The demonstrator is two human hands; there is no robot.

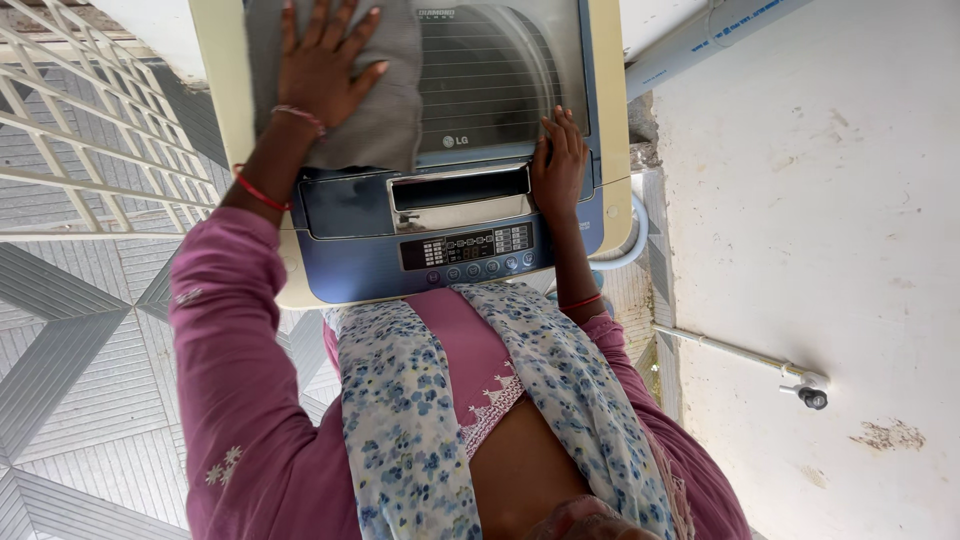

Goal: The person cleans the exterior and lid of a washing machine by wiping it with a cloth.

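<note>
Two bare hands rest on a cream-and-blue top-loading washing machine. Left hand, fingers spread, presses a grey folded cloth flat on the ribbed glass lid, gripping nothing. Right hand lies open at the lid's near right corner.

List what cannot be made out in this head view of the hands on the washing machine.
- Grey cloth: its top is cut off by the picture's upper edge, and the left hand covers part of it.
- Washing machine: its rear is cut off by the upper edge; the drum is dim behind the glass lid.
- Right hand: its palm faces down, so its contact is hidden.
- Control panel: markings too small.
</note>
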